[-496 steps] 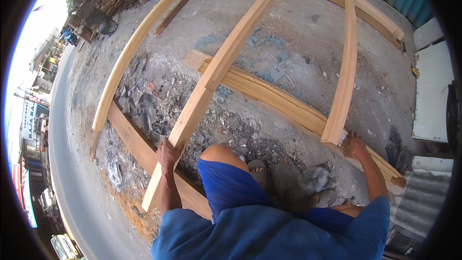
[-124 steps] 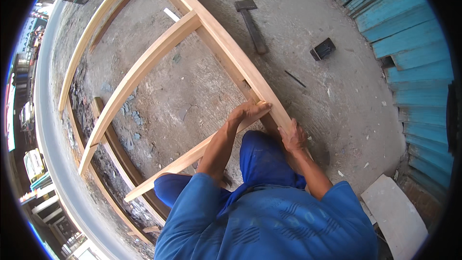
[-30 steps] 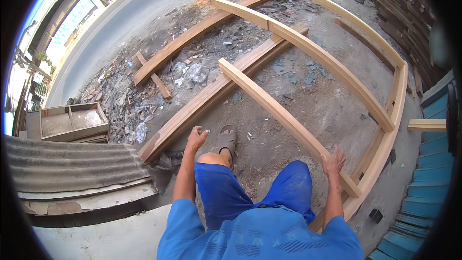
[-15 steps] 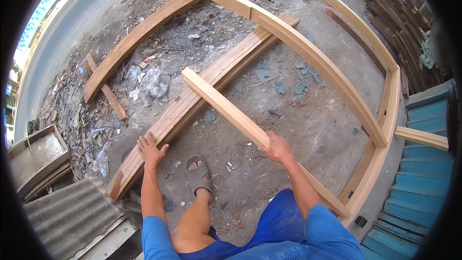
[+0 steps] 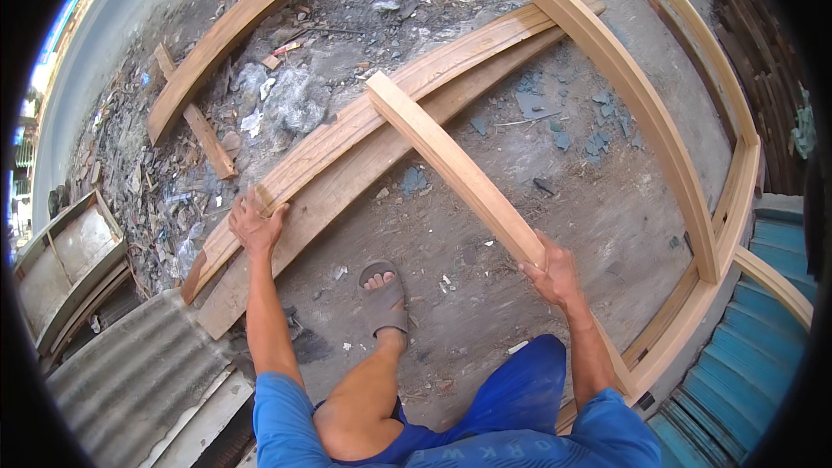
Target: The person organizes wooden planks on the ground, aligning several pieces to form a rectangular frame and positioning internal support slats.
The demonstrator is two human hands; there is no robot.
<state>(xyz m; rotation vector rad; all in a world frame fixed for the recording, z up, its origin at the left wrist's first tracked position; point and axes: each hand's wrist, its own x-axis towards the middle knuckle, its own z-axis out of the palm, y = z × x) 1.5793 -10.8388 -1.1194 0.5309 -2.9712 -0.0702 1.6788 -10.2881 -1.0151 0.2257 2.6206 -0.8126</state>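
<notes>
My left hand (image 5: 255, 224) grips the lower left end of a long, grooved wooden plank (image 5: 347, 133), with the fingers over its top and the thumb apart at the near side; the fingertips are slightly blurred. Beside and partly under that plank lies a flatter, duller board (image 5: 325, 199). Closed around a pale, squared wooden beam (image 5: 459, 173) is my right hand (image 5: 553, 273). The beam's far end rests across the plank, while its near end reaches the curved timber frame (image 5: 685, 338) on the right, partly behind my forearm.
A long curved rail (image 5: 633, 78) arches over the right side. Another curved timber (image 5: 234, 26) lies at the far left across a short stick (image 5: 208, 143). Rubble, corrugated sheet (image 5: 139, 373), a shallow box (image 5: 74, 256) and blue slats (image 5: 750, 347) surround the ground. My sandalled foot (image 5: 386, 308) stands in the middle.
The grooved plank has shifted away to the far left, uncovering more of the board beside it. My left hand has moved with it. My right hand still holds the beam, and the view has shifted.
</notes>
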